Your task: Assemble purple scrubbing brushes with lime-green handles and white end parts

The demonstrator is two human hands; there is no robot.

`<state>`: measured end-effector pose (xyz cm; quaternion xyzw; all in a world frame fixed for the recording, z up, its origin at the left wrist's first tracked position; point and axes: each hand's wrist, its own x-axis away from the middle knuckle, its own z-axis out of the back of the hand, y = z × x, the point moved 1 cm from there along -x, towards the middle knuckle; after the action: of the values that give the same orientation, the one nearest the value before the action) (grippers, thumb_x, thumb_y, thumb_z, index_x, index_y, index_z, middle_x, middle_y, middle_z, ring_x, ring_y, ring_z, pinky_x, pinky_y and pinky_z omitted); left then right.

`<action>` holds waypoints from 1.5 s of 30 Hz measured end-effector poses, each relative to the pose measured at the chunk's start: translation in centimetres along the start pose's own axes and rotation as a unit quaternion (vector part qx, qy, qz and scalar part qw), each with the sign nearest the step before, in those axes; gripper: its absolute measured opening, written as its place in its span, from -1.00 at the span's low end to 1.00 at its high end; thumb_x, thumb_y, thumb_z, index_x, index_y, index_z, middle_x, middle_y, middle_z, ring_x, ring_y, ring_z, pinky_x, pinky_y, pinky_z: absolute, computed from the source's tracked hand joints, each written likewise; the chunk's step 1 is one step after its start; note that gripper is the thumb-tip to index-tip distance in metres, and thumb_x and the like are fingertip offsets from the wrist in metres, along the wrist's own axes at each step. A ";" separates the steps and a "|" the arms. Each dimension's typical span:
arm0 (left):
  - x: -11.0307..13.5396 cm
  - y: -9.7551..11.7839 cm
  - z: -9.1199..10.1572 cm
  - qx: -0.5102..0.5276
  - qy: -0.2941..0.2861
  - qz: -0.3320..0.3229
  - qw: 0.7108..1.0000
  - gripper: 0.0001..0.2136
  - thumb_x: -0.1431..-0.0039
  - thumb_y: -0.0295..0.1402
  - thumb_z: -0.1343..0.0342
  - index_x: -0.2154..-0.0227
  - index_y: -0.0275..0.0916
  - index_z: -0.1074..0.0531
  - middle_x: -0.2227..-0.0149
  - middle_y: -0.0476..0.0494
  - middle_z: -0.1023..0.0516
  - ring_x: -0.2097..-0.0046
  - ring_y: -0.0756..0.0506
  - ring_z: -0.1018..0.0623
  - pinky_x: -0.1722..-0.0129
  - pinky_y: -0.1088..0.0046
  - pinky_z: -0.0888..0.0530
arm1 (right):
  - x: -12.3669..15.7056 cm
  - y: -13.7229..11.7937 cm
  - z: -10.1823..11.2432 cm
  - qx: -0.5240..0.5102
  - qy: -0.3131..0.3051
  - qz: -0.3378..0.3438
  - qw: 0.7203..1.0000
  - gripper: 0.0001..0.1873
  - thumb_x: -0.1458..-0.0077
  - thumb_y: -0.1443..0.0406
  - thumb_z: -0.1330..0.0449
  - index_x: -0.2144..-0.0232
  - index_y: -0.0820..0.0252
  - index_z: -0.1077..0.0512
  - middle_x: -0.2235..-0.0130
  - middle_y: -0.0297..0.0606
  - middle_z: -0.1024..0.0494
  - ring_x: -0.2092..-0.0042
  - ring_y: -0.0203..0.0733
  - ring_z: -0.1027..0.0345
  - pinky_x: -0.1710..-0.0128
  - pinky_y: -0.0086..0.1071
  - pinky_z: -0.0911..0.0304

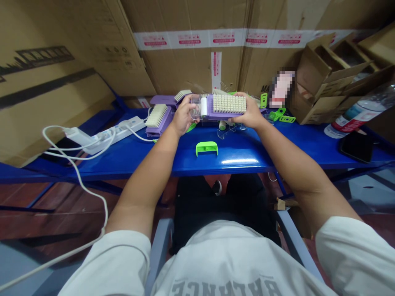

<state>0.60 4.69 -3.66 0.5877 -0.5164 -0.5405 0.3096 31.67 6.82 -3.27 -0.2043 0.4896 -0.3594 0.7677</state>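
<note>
Both my hands hold one purple brush (222,107) with cream bristles facing up, raised just above the blue table (129,154). My left hand (182,116) is closed round the brush's left end, where a clear plastic part (196,108) and a small white roller sit. My right hand (250,115) grips the right end from beneath. A loose green plastic handle (206,148) lies on the table below the brush, near the front edge.
More purple brushes (159,117) lie to the left, green parts (279,115) and clear pieces to the right. A white power strip (106,133) with cables sits at left. A water bottle (359,113), a dark phone (357,146) and open cartons (330,82) stand at right; cardboard boxes wall the back.
</note>
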 end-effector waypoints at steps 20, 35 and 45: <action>0.1 -0.1 -0.4 0.010 -0.024 -0.010 1.000 -0.55 -0.06 -0.15 -0.37 -0.05 -0.03 -0.56 0.34 0.01 -0.56 0.53 -0.04 -0.50 0.62 0.47 -0.39 | 0.3 -0.4 -0.2 -0.007 -0.007 -0.008 1.000 0.09 0.51 -0.14 -0.76 -0.09 -0.04 -0.50 -0.04 -0.23 -0.68 -0.08 0.20 -0.56 -0.29 0.26 -0.50; 0.2 -0.2 -0.2 -0.021 -0.040 -0.008 0.999 -0.45 -0.11 -0.21 -0.28 -0.21 -0.07 -0.49 0.25 -0.04 -0.61 0.45 -0.06 -0.57 0.50 0.45 -0.43 | 0.3 -0.3 0.0 0.012 -0.014 0.003 1.000 0.11 0.45 -0.10 -0.73 -0.18 -0.02 -0.51 -0.12 -0.17 -0.71 -0.12 0.27 -0.59 -0.29 0.27 -0.51; 0.5 0.0 -0.1 -0.076 -0.041 -0.014 0.996 -0.43 -0.15 -0.19 -0.25 -0.25 -0.07 -0.49 0.20 -0.07 -0.65 0.46 -0.06 -0.58 0.53 0.46 -0.41 | 0.3 0.3 -0.1 0.008 -0.016 0.009 1.000 0.13 0.45 -0.12 -0.74 -0.19 -0.05 -0.48 -0.21 -0.11 -0.70 -0.21 0.38 -0.59 -0.35 0.35 -0.49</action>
<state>0.68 4.19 -3.84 0.5469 -0.4781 -0.6059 0.3244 31.79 6.77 -3.64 -0.1995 0.4757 -0.3535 0.7803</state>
